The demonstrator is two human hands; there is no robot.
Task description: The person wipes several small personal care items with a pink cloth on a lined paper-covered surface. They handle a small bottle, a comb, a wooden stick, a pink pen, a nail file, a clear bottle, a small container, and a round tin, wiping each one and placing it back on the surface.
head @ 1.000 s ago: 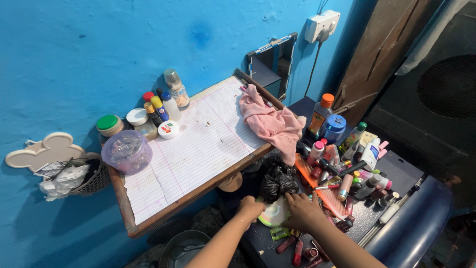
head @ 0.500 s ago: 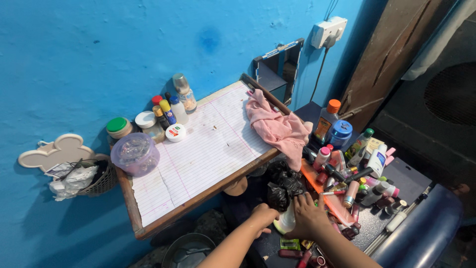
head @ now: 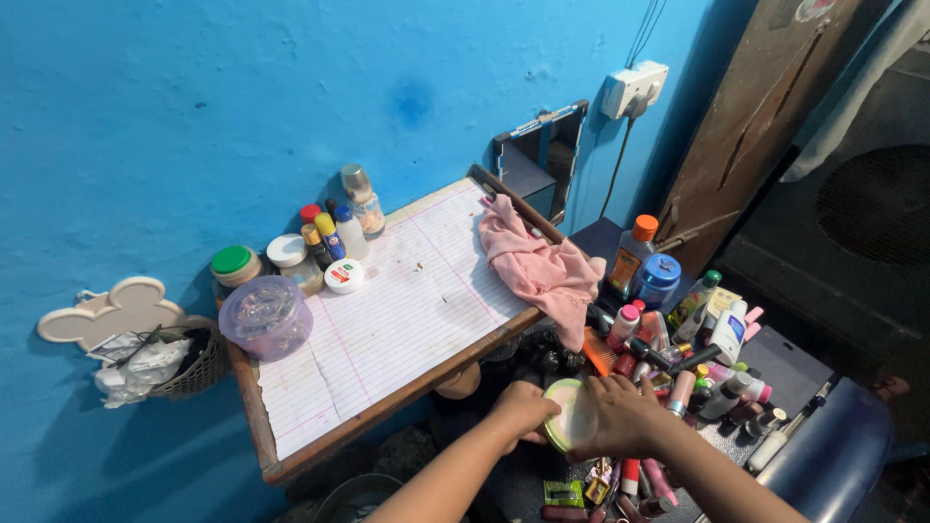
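Wall (head: 145, 116) bright blue; cloth (head: 538, 266) pink; shelf paper (head: 397, 310) white, pink-ruled; round container (head: 572, 415) pale cream, green-rimmed; comb (head: 598, 351) orange.

A wooden shelf (head: 254, 407) lined with ruled paper (head: 387, 310) sits up and left of the two grips. On it, a pink cloth (head: 533, 266) drapes over the end nearest them. Farthest from them stand a clear lidded tub (head: 265, 316), a green-capped jar (head: 235, 264) and small bottles (head: 334, 228). Just right of the grips, a dark lower bench (head: 790, 353) carries crowded cosmetics bottles (head: 722, 334) and lipsticks (head: 635, 479).
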